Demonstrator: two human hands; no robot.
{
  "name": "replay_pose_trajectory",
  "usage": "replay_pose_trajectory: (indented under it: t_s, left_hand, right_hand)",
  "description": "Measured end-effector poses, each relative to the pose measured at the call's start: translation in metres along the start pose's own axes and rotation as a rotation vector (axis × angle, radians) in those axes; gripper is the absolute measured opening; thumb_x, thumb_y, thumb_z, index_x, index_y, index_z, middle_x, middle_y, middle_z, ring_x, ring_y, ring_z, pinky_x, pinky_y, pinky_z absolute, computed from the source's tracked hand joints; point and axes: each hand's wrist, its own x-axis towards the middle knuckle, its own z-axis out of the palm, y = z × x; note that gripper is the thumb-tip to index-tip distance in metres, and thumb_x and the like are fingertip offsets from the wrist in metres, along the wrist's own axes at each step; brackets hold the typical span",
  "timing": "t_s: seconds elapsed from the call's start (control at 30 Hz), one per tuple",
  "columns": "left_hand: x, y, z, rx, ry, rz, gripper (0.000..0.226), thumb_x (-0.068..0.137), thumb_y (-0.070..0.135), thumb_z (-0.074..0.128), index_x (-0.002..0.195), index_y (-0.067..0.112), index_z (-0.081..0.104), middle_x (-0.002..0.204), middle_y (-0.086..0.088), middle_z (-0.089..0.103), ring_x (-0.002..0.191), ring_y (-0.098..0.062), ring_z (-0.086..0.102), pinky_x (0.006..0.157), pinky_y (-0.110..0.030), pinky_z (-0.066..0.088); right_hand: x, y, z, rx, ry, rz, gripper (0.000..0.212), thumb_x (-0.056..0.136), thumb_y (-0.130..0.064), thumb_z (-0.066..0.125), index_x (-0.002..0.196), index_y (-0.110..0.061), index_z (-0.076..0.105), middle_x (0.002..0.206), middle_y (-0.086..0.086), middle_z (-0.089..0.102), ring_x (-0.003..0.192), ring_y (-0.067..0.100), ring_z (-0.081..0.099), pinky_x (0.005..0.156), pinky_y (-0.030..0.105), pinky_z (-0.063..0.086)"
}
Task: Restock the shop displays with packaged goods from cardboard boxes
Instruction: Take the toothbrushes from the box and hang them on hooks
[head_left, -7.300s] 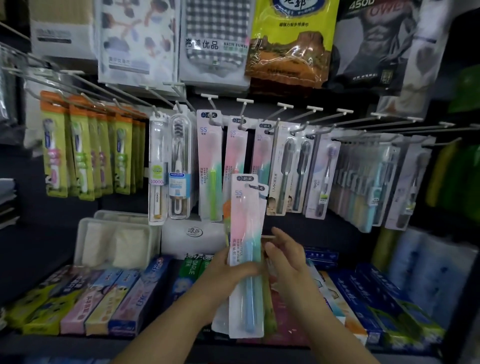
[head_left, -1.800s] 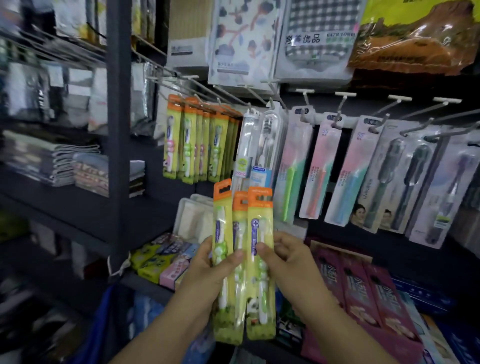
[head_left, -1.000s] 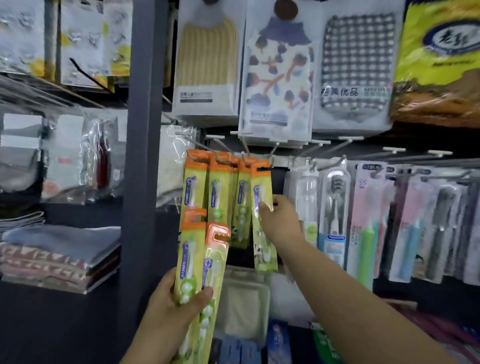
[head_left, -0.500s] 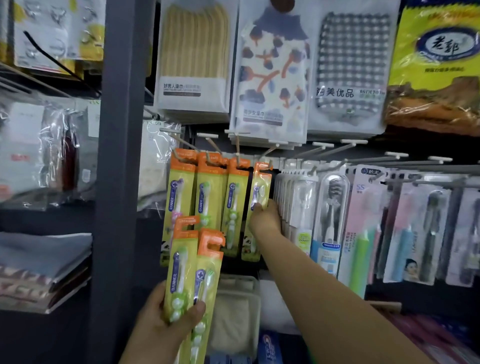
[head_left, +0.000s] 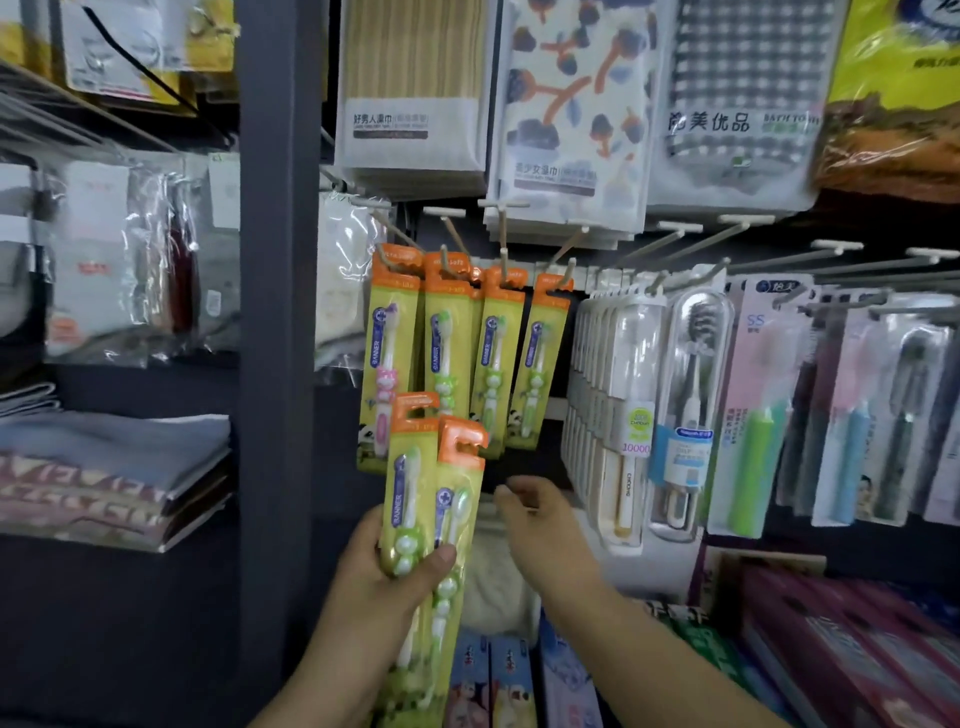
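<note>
My left hand (head_left: 387, 582) grips two yellow-green children's toothbrush packs (head_left: 431, 499) with orange tops, held upright below the pegs. More packs of the same kind (head_left: 467, 358) hang in several rows on white peg hooks (head_left: 501, 239) just above them. My right hand (head_left: 540, 519) is empty, fingers loosely curled, a little right of the held packs and below the rightmost hanging pack (head_left: 535, 364).
A dark upright shelf post (head_left: 275, 312) stands left of the pegs. Boxed and blister-packed adult toothbrushes (head_left: 691, 410) hang to the right. Packaged towels (head_left: 571, 104) hang above. Toothpaste boxes (head_left: 841, 649) lie on the shelf below, folded cloths (head_left: 104, 473) at left.
My right hand has let go of a pack now hanging on the rightmost peg and dropped down beside the two packs that my left hand still holds.
</note>
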Motion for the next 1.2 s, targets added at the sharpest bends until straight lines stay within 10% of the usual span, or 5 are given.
replay_pose_trajectory:
  t_s: [0.23, 0.7, 1.03, 1.2]
  left_hand:
    - [-0.010, 0.006, 0.015, -0.082, -0.025, 0.022, 0.033, 0.083, 0.012, 0.069, 0.109, 0.030, 0.059, 0.090, 0.008, 0.074, 0.081, -0.007, 0.071, 0.058, -0.015, 0.052]
    - [-0.015, 0.007, 0.007, -0.096, 0.008, 0.072, 0.035, 0.081, 0.011, 0.072, 0.108, 0.030, 0.061, 0.094, 0.007, 0.074, 0.088, -0.014, 0.071, 0.075, -0.030, 0.054]
    - [-0.003, -0.005, -0.011, -0.060, 0.057, 0.077, 0.038, 0.072, 0.002, 0.080, 0.097, 0.027, 0.065, 0.084, -0.006, 0.073, 0.087, -0.037, 0.068, 0.087, -0.054, 0.052]
    - [-0.001, -0.002, -0.016, -0.077, 0.063, 0.090, 0.045, 0.065, 0.008, 0.082, 0.100, 0.029, 0.063, 0.085, -0.004, 0.074, 0.088, -0.039, 0.067, 0.088, -0.055, 0.050]
  right_hand:
    - [-0.047, -0.009, -0.010, 0.098, -0.226, -0.120, 0.010, 0.092, -0.037, 0.058, 0.086, -0.031, 0.062, 0.085, -0.014, 0.066, 0.082, -0.004, 0.062, 0.083, 0.020, 0.051]
    - [-0.045, -0.016, -0.022, 0.065, -0.075, -0.134, 0.017, 0.097, -0.029, 0.053, 0.097, -0.013, 0.059, 0.100, 0.019, 0.067, 0.093, 0.033, 0.064, 0.081, 0.040, 0.051]
    - [0.036, -0.095, -0.049, -0.104, 0.137, -0.172, 0.042, 0.103, -0.020, 0.036, 0.143, -0.009, 0.030, 0.135, 0.013, 0.049, 0.112, 0.028, 0.050, 0.086, 0.031, 0.037]
    - [0.062, -0.107, -0.042, 0.018, 0.238, -0.094, 0.036, 0.103, -0.017, 0.034, 0.136, -0.004, 0.035, 0.131, 0.018, 0.053, 0.115, 0.032, 0.054, 0.092, 0.035, 0.043]
